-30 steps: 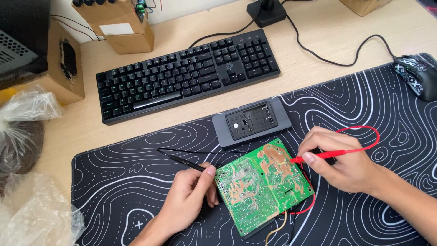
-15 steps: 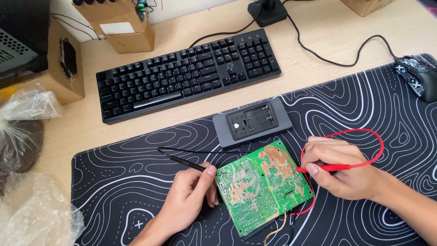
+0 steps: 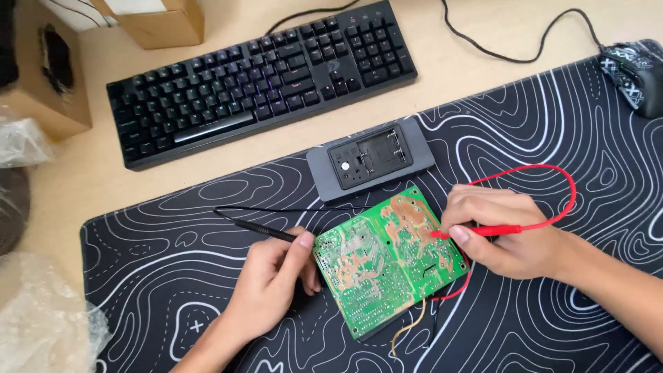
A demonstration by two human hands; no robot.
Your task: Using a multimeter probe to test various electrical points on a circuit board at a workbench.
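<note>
Green circuit board (image 3: 387, 266) lies solder side up on the black desk mat with white contour lines (image 3: 173, 276), tilted, just below the grey meter body (image 3: 371, 157). Right hand (image 3: 507, 231): grip pinched on the red probe (image 3: 483, 230), tip touching the board's upper right area near the copper patch. Red lead (image 3: 552, 183) loops up and around behind the hand; a bit of red wire also shows at the board's right edge. Left hand (image 3: 273, 276): grip closed on the black probe (image 3: 259, 229), thumb at the board's left edge; probe tip itself hidden by the thumb, cannot tell if it touches the board. Thin black lead (image 3: 276, 209) runs from the probe toward the meter. Yellow wire (image 3: 407, 328) trails off the board's lower edge. Black keyboard (image 3: 262, 76) sits above the mat on the wooden table (image 3: 83, 179). Mouse (image 3: 635, 72) at top right on the mat. Cardboard box (image 3: 159, 21) top left, clear plastic bags (image 3: 41, 331) at left edge.
</note>
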